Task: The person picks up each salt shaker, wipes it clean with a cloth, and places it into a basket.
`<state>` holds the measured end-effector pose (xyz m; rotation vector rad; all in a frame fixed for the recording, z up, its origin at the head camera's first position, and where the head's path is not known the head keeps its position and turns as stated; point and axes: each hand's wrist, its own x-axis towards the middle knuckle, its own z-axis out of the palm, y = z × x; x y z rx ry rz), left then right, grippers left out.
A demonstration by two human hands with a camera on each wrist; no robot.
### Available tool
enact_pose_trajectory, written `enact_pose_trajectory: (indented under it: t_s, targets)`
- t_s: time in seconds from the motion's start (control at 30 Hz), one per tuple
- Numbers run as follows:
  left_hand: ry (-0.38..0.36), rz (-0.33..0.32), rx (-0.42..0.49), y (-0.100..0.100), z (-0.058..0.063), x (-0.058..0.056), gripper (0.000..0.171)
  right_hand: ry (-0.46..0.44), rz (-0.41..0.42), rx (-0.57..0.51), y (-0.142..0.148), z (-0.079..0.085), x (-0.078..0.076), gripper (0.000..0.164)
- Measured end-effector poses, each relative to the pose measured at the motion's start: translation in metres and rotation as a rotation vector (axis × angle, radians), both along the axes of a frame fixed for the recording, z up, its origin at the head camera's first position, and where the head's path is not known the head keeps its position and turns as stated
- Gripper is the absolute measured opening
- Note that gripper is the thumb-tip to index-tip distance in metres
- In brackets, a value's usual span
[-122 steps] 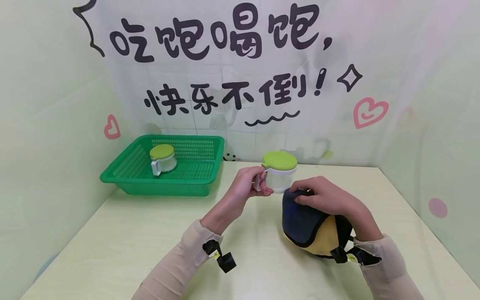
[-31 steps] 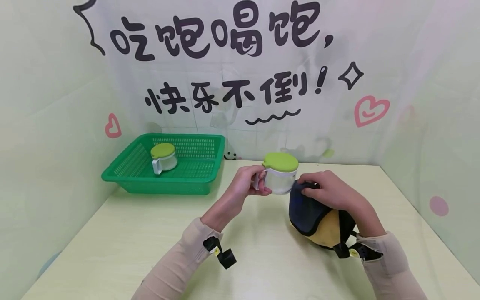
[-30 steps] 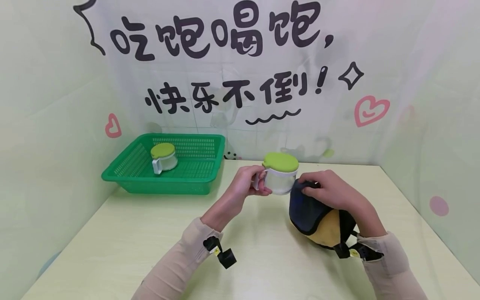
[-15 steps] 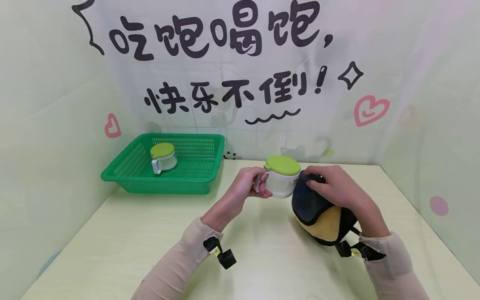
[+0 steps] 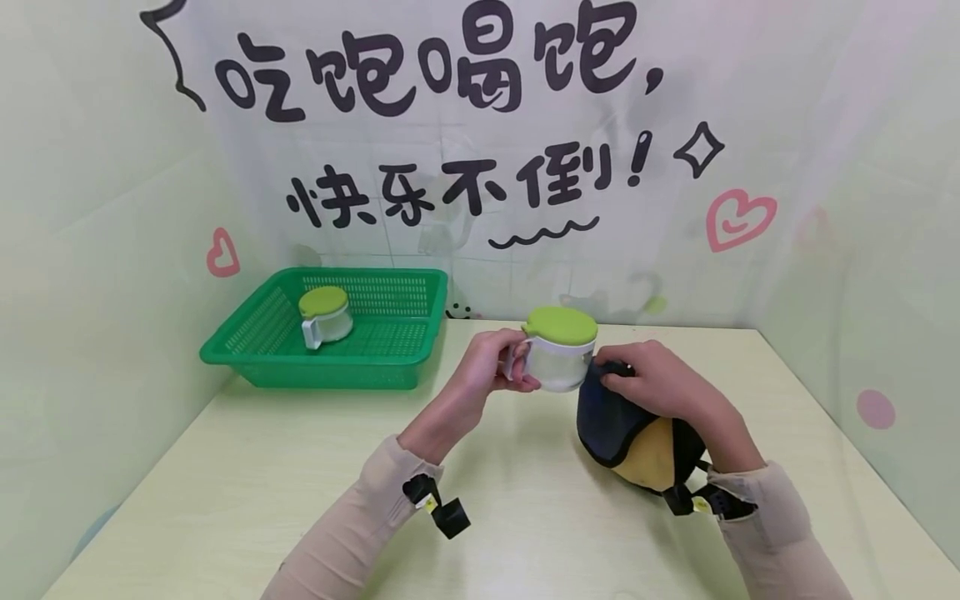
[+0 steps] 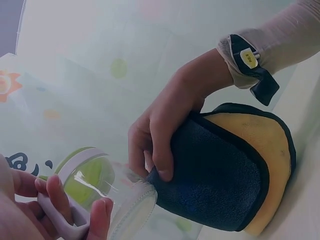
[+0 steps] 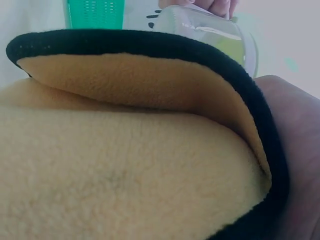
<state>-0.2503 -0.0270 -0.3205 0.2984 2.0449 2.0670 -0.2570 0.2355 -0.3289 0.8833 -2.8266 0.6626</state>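
My left hand [image 5: 483, 367] grips the white handle of a clear seasoning jar [image 5: 558, 367] with a green lid, held upright above the table. In the left wrist view, fingers pass through the handle of the jar [image 6: 132, 207]. My right hand [image 5: 660, 379] pinches the edge of a cleaning cloth [image 5: 611, 421], navy on one face, yellow on the other, with black trim. The cloth's top corner is right at the jar's lower right side, and the rest droops below the hand. In the right wrist view the fuzzy yellow side of the cloth [image 7: 125, 160] fills most of the picture.
A green plastic basket [image 5: 337, 372] stands at the back left of the pale wooden table [image 5: 300, 467]. Inside it sits a similar seasoning jar [image 5: 327, 321] with a green lid. A printed curtain [image 5: 450, 267] hangs behind the table and at both sides.
Over the last seconds the right hand and cloth shift right along the jar. Since half a second ago they have dropped slightly and come back left; the jar has risen slightly.
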Motion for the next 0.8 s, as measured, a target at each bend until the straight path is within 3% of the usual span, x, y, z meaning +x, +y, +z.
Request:
enact_pose_trajectory:
  t_s: [0.27, 0.8]
  targets:
    - [0.000, -0.035, -0.005, -0.001, -0.001, 0.000, 0.036, -0.022, -0.012, 0.009, -0.003, -0.004, -0.002, 0.023]
    - [-0.025, -0.061, 0.002, 0.002, -0.006, 0.001, 0.033, 0.108, -0.085, 0.000, 0.004, 0.009, 0.005, 0.015]
